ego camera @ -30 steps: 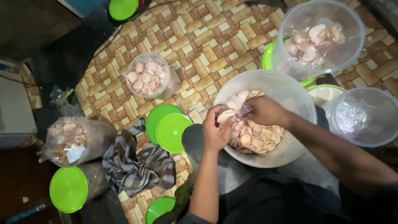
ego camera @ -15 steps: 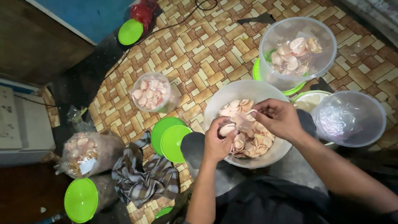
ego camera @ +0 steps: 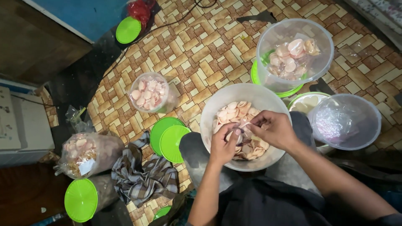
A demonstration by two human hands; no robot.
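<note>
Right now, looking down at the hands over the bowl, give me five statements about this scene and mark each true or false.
1. Both the left hand and the right hand are over the white bowl. True.
2. The white bowl is empty. False: it holds pale round crackers.
3. Two green lids lie overlapping on the floor beside the bowl. True.
4. The checked cloth is draped over the bowl. False: it lies crumpled on the floor, apart from the bowl.
5. The small jar of crackers has a green lid on. False: it stands open.
</note>
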